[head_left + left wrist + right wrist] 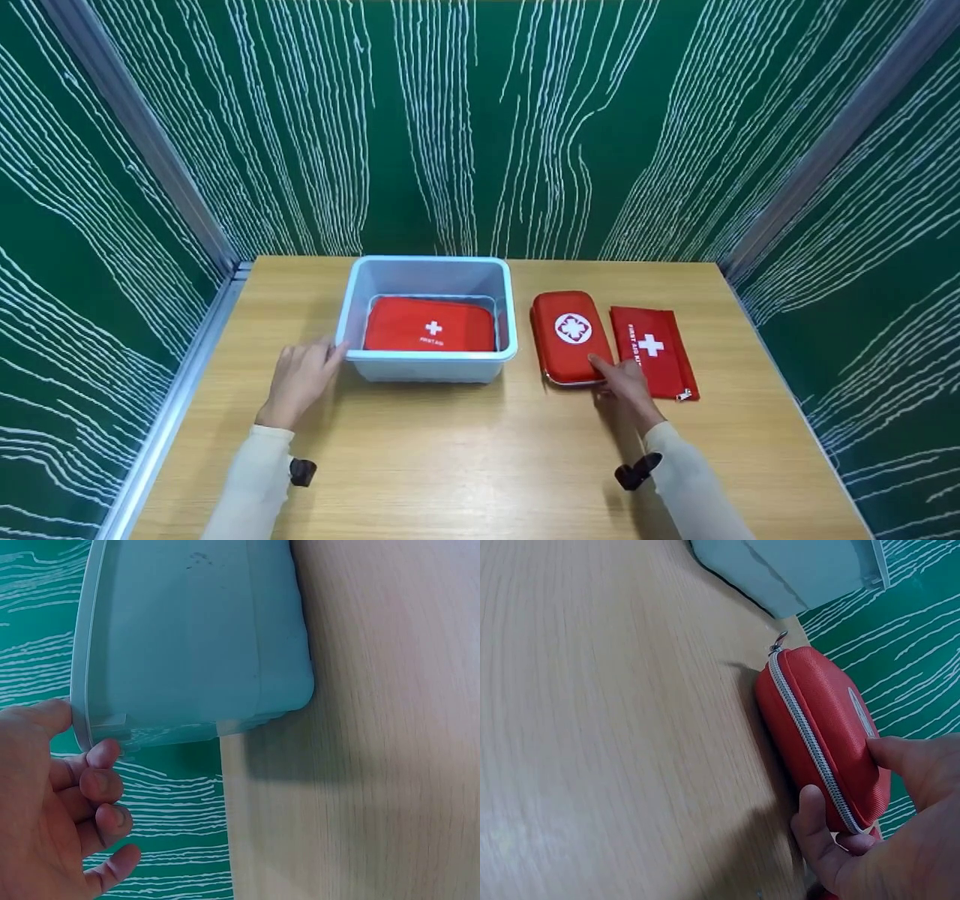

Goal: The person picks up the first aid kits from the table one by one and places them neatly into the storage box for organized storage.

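Note:
A light blue-grey plastic bin point(435, 369) stands left of the middle of the table. My left hand point(302, 381) holds the rim at its near left corner, thumb and index finger on either side of the edge, the other fingers loosely bent. Inside the bin lies a red first aid pouch point(397, 322) with a white cross. To the right, my right hand point(628, 384) grips the near right corner of a red zippered first aid case point(562, 364), thumb on top and fingers at the side and underneath. The silver zipper point(810, 742) shows in the right wrist view.
A flat red first aid kit pouch point(671, 375) lies just right of the case, partly behind my right hand. The wooden table point(465, 465) is bordered by green panels point(495, 150) with white wavy lines and by metal posts point(832, 142) at the corners.

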A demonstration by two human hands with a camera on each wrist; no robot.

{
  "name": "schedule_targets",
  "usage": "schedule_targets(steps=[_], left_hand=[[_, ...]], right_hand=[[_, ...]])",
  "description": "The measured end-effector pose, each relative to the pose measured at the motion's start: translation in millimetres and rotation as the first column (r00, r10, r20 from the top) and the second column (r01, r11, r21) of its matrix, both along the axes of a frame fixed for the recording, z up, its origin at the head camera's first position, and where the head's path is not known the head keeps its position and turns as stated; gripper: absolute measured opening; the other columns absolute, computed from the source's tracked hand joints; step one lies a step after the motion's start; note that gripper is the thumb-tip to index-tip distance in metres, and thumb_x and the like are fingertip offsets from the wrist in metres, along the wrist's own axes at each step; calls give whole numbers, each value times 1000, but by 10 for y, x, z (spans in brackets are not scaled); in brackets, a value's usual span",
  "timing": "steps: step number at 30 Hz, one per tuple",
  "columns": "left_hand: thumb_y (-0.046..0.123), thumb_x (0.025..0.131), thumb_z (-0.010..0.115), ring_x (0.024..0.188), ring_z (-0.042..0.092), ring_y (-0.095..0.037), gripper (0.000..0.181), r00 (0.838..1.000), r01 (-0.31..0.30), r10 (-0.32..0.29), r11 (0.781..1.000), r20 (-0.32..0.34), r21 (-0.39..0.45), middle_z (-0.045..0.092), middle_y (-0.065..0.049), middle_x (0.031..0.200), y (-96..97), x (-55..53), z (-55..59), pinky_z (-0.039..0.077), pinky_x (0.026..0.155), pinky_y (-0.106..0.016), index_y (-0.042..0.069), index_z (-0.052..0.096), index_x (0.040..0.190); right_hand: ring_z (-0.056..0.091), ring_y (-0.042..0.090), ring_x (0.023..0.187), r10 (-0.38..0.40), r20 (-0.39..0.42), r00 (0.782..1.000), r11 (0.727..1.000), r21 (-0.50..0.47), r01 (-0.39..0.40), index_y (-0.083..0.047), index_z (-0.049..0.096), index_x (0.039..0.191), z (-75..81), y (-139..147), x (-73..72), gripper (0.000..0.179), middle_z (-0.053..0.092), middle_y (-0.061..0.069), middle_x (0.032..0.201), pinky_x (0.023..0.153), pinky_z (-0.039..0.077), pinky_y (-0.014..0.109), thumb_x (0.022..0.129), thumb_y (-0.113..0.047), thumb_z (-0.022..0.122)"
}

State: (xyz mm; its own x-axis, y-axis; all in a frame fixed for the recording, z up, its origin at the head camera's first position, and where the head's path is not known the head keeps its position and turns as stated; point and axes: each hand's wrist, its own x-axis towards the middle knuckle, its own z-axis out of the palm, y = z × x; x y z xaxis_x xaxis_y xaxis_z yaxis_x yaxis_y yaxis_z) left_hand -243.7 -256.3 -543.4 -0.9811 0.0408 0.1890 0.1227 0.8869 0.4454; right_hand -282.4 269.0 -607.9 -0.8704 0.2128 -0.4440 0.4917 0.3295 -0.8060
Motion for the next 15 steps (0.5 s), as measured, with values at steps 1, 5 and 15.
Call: schedule_targets(steps=[1,5,15], left_hand=[[39,100,51,65,44,-21,36,1000,0,0,1000,4,3,46,-1,63,1,0,1,28,74,-36,11,55,77],[38,101,51,67,45,-22,35,1000,2,-3,1000,15,8,46,-1,64,4,-2,8,28,75,-38,12,56,80],[38,101,51,65,44,-21,36,1000,-2,2,1000,17,4,46,-1,64,6,7,26,29,74,-38,12,54,76]], right_hand=[[66,22,82,1,-8,1000,1000,-5,-1,0,52,104,4,-2,-1,54,68,11,97,72,51,29,90,-51,64],[68,23,74,-12,-15,1000,999,-35,11,-1,54,100,20,-6,-7,50,69,7,83,69,53,29,91,-50,64],[65,22,53,-136,-39,990,975,-182,127,-6,49,77,38,-6,-37,41,59,5,66,58,55,31,90,-40,69]])
